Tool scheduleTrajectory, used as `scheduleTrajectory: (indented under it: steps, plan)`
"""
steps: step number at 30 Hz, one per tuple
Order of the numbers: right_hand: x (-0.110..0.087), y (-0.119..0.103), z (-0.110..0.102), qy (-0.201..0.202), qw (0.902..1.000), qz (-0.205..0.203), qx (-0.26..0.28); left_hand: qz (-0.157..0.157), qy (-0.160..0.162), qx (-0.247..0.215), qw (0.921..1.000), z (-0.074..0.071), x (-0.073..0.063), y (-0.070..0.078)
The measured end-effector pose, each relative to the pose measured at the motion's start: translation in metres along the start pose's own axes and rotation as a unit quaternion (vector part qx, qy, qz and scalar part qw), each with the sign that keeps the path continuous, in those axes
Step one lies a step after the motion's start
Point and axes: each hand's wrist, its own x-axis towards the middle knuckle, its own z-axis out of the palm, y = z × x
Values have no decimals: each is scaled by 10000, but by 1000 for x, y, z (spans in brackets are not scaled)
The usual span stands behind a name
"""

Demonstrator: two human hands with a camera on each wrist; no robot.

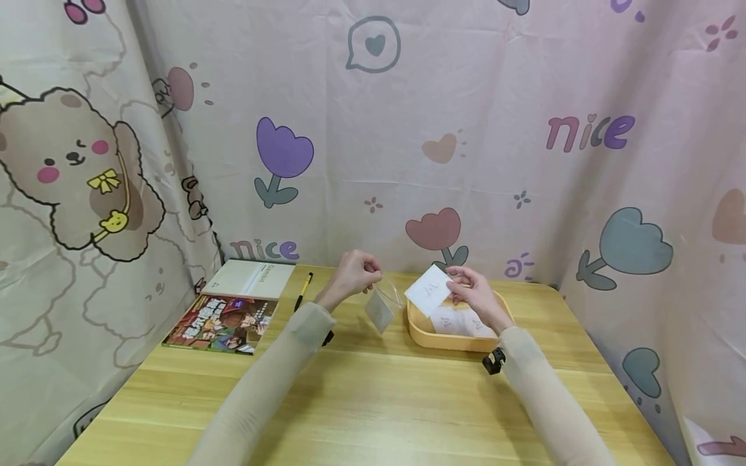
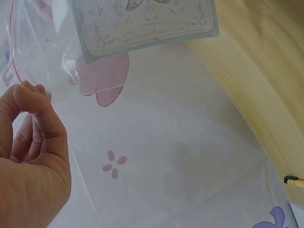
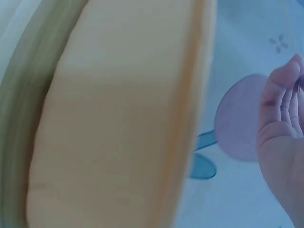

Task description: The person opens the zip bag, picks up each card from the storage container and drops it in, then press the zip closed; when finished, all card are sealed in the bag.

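Note:
My left hand [image 1: 357,272] pinches the top edge of a clear zip bag [image 1: 389,292] with a red seal line, seen close in the left wrist view. Inside the bag lies a printed card [image 2: 147,26] with a pale blue border and a butterfly drawing. Between thumb and fingers, my right hand [image 1: 474,294] holds a white square packet [image 1: 430,291] with a faint print, tilted over the left rim of a yellow basket [image 1: 449,342]. More white printed packets [image 1: 463,321] lie in the basket. The right wrist view shows mainly the basket's wall [image 3: 114,118] beside the right hand [image 3: 285,114].
On the table's left side lie a pale notebook [image 1: 250,278] and a colourful comic-style book [image 1: 224,323]. A yellow and black pen [image 1: 304,291] rests to their right. A printed curtain [image 1: 361,129] hangs close behind the wooden table [image 1: 373,408].

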Motion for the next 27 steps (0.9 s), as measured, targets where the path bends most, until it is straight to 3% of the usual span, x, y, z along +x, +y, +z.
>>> scheduleTrajectory:
  steps: [8,27]
  plan:
    - [-4,-15,21,31,9987,-174,473,32,21,-34,10000,1,1,-2]
    - [-13,-37,43,340,9916,-558,1116,-37,30,35,10000,0,-1,4]
